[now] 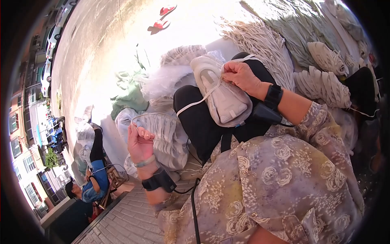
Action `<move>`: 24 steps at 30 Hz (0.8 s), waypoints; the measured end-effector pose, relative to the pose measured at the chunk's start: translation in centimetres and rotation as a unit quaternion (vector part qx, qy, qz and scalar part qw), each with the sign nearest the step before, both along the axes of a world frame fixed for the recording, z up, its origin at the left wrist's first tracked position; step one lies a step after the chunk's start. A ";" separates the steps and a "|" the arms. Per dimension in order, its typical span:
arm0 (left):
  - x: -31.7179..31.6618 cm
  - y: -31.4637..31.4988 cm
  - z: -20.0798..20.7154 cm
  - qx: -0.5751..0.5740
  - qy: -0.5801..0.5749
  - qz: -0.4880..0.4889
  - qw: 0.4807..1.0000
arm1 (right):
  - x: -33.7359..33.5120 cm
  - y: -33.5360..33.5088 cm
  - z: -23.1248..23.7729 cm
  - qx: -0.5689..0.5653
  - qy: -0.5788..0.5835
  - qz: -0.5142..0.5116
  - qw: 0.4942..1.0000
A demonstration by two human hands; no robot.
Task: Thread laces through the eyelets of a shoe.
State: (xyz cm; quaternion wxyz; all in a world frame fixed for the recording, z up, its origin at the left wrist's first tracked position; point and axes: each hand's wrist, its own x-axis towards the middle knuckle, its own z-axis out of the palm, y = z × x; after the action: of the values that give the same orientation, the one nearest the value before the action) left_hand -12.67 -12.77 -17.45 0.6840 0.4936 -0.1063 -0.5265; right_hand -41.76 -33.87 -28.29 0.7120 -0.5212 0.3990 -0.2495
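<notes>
Two hands laced a white shoe (221,91) on the lap: right hand (241,75) pinched the lace (195,101) at its eyelets; left hand (140,142), left of the shoe, gripped the lace's end. Threading was probably under way; pulling the lace taut seemed due.

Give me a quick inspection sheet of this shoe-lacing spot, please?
Surface: person's lap in black trousers; paved ground beyond.
Job's things: white sneaker on the knee; white lace running from it.
Clutter: bundle of laces, more sneakers, bagged shoe parts.
Grippers: right hand pinches at the sneaker; left hand holds the lace end.
Cables: black cable from wristband.
Surroundings: another seated person, red sandals, parked cars.
</notes>
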 end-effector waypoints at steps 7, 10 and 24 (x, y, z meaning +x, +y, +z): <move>-7.9 -1.8 -4.5 0.100 0.189 -0.124 0.969 | -0.2 0.2 -0.5 -0.032 -0.003 0.009 0.999; -9.2 -2.8 -4.9 0.136 0.186 -0.186 0.955 | 0.0 0.2 -0.5 -0.065 0.010 0.019 0.998; -9.6 -5.5 -5.0 0.131 0.143 -0.261 0.946 | 1.6 -1.0 -0.3 0.007 -0.031 0.056 0.998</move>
State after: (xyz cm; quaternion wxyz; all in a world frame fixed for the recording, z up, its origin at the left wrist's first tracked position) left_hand -22.25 -18.22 -22.44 0.4600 0.4528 -0.0626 -0.7613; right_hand -40.16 -34.87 -28.57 0.7402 -0.5301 0.3487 -0.2225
